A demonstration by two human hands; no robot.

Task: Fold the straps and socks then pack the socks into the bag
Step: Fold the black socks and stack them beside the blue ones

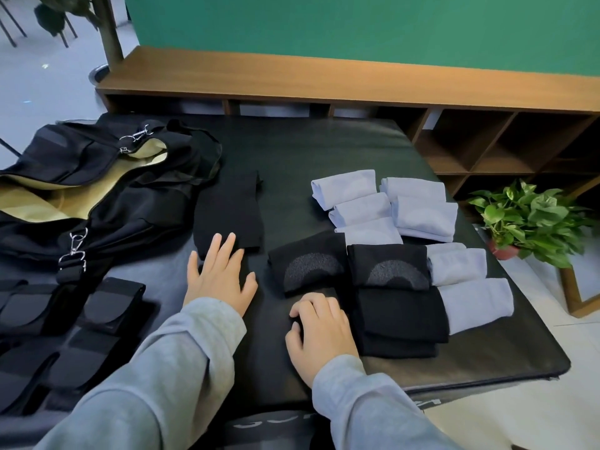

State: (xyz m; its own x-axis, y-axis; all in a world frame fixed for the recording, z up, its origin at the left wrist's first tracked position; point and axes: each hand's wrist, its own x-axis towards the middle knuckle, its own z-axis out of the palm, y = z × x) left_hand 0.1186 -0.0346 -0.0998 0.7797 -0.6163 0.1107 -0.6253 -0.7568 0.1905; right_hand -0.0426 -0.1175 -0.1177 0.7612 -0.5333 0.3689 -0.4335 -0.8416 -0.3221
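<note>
A flat black sock [229, 212] lies on the black table [324, 147] in the middle. My left hand [219, 274] rests flat with spread fingers on its near end. My right hand [319, 332] lies on the table with curled fingers, touching the left edge of a folded black sock [401, 316]. Two more folded black socks [311, 266] sit just beyond it. Several folded pale blue socks [418, 212] lie behind and to the right. The open black bag [107, 190] with a tan lining sits at the left. Folded black straps [107, 303] lie at the near left.
A low wooden shelf unit [357, 82] runs along the green wall behind the table. A potted green plant [526, 219] stands on the floor at the right, close to the table's edge. Metal clips [74, 248] hang from the bag.
</note>
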